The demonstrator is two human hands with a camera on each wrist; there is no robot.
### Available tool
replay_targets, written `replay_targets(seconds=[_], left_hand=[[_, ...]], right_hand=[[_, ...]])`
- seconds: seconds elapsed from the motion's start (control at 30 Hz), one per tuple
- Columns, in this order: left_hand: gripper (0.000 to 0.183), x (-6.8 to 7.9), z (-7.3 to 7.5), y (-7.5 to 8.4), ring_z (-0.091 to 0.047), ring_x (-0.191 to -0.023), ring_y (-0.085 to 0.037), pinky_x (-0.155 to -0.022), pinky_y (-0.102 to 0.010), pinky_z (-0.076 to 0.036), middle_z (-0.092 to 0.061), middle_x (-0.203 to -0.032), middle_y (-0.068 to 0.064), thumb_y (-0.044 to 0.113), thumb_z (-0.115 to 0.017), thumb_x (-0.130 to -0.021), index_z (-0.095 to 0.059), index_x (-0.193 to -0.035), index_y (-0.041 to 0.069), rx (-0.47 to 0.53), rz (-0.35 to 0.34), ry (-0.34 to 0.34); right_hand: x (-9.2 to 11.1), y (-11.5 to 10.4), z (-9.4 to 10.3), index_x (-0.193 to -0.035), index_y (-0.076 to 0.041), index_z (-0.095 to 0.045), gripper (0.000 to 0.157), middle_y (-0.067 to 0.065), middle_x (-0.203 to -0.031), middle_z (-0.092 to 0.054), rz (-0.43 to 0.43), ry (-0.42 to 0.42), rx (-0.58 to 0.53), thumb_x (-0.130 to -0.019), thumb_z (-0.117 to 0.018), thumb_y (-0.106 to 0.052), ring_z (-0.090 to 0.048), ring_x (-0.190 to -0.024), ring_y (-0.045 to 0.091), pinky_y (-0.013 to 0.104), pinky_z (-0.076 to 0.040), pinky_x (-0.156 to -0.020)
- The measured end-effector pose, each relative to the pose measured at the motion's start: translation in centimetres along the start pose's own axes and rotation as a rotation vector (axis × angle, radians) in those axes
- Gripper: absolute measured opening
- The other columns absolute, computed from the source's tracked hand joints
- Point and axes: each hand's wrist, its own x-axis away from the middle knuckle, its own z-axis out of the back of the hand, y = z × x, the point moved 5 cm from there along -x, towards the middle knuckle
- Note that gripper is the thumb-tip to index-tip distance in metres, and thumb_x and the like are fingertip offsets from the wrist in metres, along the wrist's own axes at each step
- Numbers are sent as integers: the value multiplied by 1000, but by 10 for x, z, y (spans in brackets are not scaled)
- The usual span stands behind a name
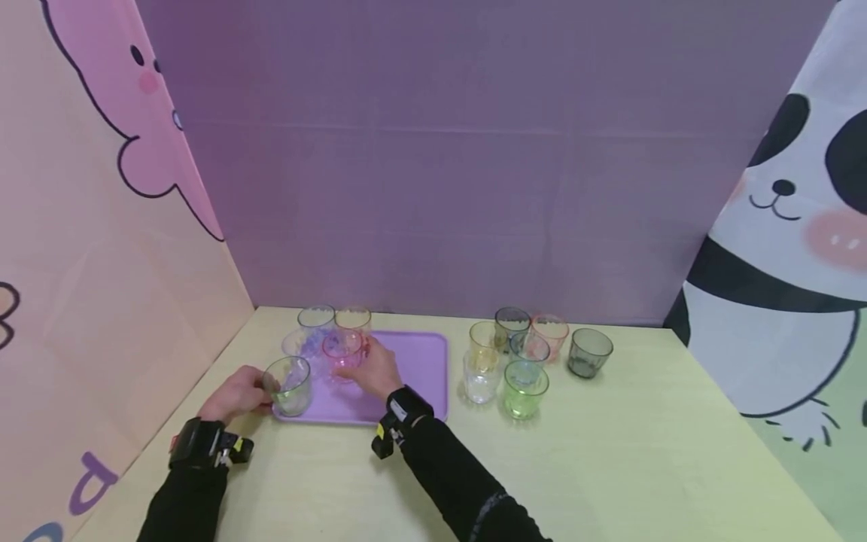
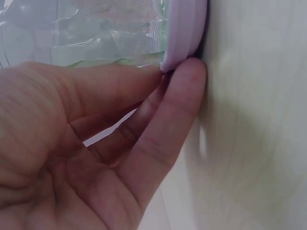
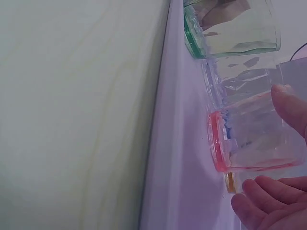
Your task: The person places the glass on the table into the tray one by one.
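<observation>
Five drinking glasses stand on a purple tray [image 1: 421, 370] near the left edge of the table [image 1: 643, 459]. At the tray's near left corner, the left hand [image 1: 237, 393] pinches the rim, thumb on top and fingers underneath, just beside a green glass [image 1: 291, 388] that stands at that same corner. Toward the middle of the tray's left half is a pink glass [image 1: 342, 348]; the right hand [image 1: 379, 369] curves loosely about it, thumb and fingers spread to either side. In the right wrist view the fingers stand a little apart from the glass wall; whether the thumb touches it, I cannot tell. Along the tray's left edge is a clear glass [image 1: 294, 345], and near its far left corner are a bluish glass [image 1: 316, 319] and an amber glass [image 1: 353, 319].

Seven more glasses form a loose group past the tray's right edge: a dark gray glass [image 1: 512, 322] and a red glass [image 1: 554, 331] nearest the table's far edge, a yellow glass [image 1: 485, 336], a blue-rimmed glass [image 1: 530, 348], a colorless glass [image 1: 481, 385], a light green glass [image 1: 524, 393], and a smoky gray glass [image 1: 590, 354] at the group's right.
</observation>
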Motion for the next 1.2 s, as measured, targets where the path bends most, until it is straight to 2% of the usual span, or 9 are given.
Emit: replay_targets(seconds=[0.23,0.4,0.77,0.9,1.03,1.2], left_hand=[[18,4,0,1,-58,-71,-20,-62,-34,-53,-60,-89,-15,-8,-54,-78,-61,-94,-11,-14,-16,0],[20,6,1,2,-58,-71,-20,-63,-34,-53,-60,-88,-16,-7,-54,-78,-60,-96,-12,-21,-11,-6],[20,2,3,1,-59,-70,-19,-61,-32,-53,-60,-88,-16,-8,-54,-77,-61,-95,-13,-6,-36,-7],[20,1,2,1,-59,-70,-19,-62,-33,-53,-60,-88,-16,-8,-54,-77,-60,-95,-13,1,-37,-8],[20,2,0,1,-60,-71,-19,-62,-33,-53,-60,-88,-16,-9,-54,-77,-60,-95,-14,7,-29,-9],[20,2,0,2,-60,-70,-20,-61,-33,-54,-60,-87,-16,-10,-53,-77,-60,-95,-14,12,-37,-8]], right_hand=[[7,3,10,-129,-7,-47,80,14,-125,-54,-28,-19,-49,-64,-79,-39,-51,-113,28,41,-45,-90],[13,-1,21,-134,-6,-41,85,15,-127,-51,-8,-21,-57,-66,-77,-41,-50,-115,27,38,-45,-90],[18,-3,48,-135,-8,-41,85,11,-129,-51,55,-23,-66,-66,-76,-43,-50,-115,25,36,-44,-92],[25,-4,60,-133,-8,-43,81,10,-128,-52,114,-30,-28,-68,-76,-43,-52,-113,25,35,-44,-91],[35,-6,74,-131,-5,-45,79,12,-127,-53,208,-53,36,-68,-75,-43,-53,-112,24,33,-44,-92],[43,-7,93,-129,-4,-48,74,12,-126,-54,266,-61,61,-71,-73,-42,-52,-113,21,32,-43,-94]])
